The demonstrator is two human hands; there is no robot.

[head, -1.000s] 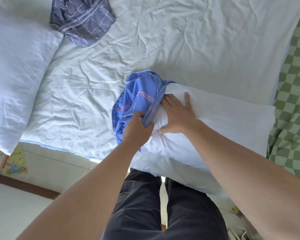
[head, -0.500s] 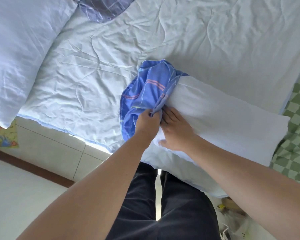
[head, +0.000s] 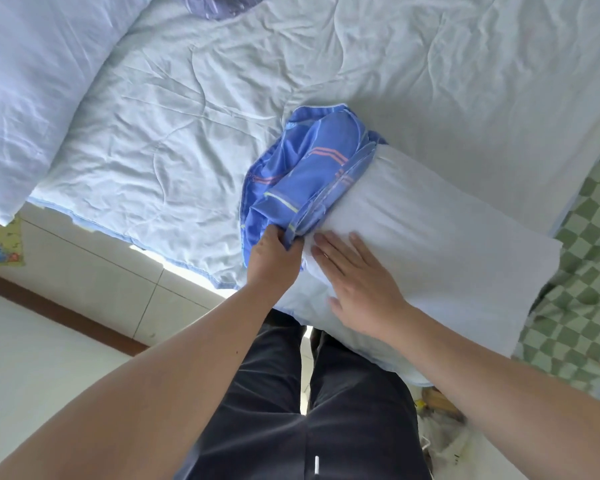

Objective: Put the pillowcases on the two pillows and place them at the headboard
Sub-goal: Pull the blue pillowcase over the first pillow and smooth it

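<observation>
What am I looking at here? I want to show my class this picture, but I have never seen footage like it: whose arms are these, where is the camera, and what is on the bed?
There is no machine. A person wears a camera on the head, so it looks down at their own arms and dark trousers. They stand at the edge of a bed covered by a pale quilt. The left hand grips the opening of a blue pillowcase, which so far covers only one end of a white pillow. The right hand lies flat on that pillow. A second bare pillow lies at upper left, and a second pillowcase, grey-purple, peeks in at the top.
</observation>
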